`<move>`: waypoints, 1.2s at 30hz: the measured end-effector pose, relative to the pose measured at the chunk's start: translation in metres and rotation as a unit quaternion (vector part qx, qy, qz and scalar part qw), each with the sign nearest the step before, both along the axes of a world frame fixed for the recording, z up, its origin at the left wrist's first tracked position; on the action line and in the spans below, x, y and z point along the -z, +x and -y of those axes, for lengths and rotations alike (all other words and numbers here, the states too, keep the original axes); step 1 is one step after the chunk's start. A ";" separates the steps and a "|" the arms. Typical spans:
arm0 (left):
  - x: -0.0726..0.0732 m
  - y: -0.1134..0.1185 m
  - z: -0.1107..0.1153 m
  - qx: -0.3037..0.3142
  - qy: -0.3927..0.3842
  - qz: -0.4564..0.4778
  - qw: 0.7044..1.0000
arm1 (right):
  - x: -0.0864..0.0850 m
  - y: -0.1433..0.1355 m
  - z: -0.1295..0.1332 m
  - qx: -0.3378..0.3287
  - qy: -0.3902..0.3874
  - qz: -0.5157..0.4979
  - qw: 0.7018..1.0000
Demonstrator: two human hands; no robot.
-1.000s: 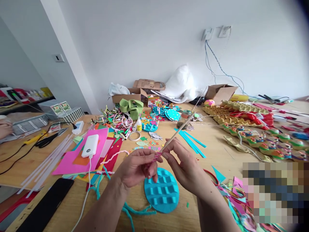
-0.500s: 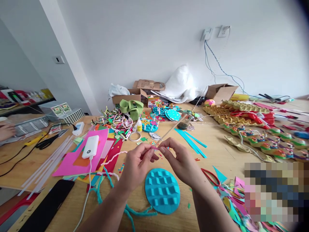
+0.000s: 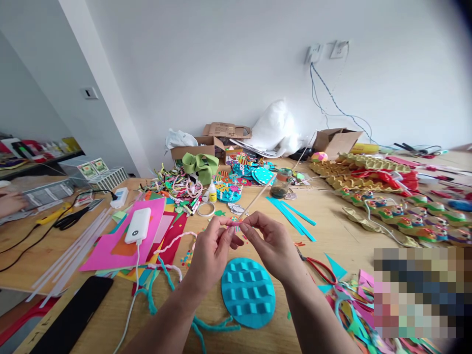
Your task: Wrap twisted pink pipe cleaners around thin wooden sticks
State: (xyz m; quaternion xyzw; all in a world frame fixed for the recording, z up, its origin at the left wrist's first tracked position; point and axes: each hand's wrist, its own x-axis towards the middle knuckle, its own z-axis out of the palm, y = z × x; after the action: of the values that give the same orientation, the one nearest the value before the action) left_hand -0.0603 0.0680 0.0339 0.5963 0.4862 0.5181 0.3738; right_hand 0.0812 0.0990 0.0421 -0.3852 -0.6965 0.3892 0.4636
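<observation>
My left hand [image 3: 214, 246] and my right hand [image 3: 265, 241] meet above the table, thumbs and fingertips pinched together. A small pink strip [image 3: 235, 223] stretches between their fingertips. From the pinch a thin wooden stick [image 3: 256, 198] slants up and to the right; the fingers hide its lower end, so I cannot tell how the strip meets it. Just below the hands lies a blue oval card [image 3: 248, 295] with rows of folded, raised blue tabs. Teal fuzzy yarn [image 3: 216, 325] curves past the card's lower left edge.
Red-handled scissors [image 3: 322, 270] lie right of my wrist, near colourful paper scraps [image 3: 356, 314]. Further off stand a glass jar [image 3: 282, 184] and a glue bottle [image 3: 212, 191]. Left are a white power bank [image 3: 138, 225] on pink paper [image 3: 106, 250] and a black phone [image 3: 73, 317]. Another person's hand [image 3: 11, 201] shows far left.
The wooden stick has swung slightly leftward and more upright, with its top now left of the jar. Both hands stay close together in nearly the same place, still pinching the pink strip.
</observation>
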 end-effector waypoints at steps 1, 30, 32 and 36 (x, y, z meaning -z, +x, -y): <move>0.000 0.000 -0.001 0.006 -0.003 0.007 1.000 | -0.001 0.000 0.001 0.002 0.003 0.006 1.000; 0.001 -0.008 -0.011 0.169 -0.244 0.311 0.903 | -0.005 0.006 0.001 -0.014 0.222 0.196 0.955; 0.002 -0.008 -0.011 0.170 -0.243 0.308 0.904 | -0.004 0.006 0.001 -0.011 0.230 0.198 0.953; 0.003 -0.007 -0.010 0.169 -0.217 0.309 0.910 | -0.003 0.006 -0.001 0.003 0.235 0.174 0.956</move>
State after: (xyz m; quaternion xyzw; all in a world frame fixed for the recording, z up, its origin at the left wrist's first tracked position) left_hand -0.0669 0.0785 0.0312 0.3838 0.3384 0.4877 0.7073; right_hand 0.0869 0.1001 0.0452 -0.3287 -0.8371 0.1403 0.4141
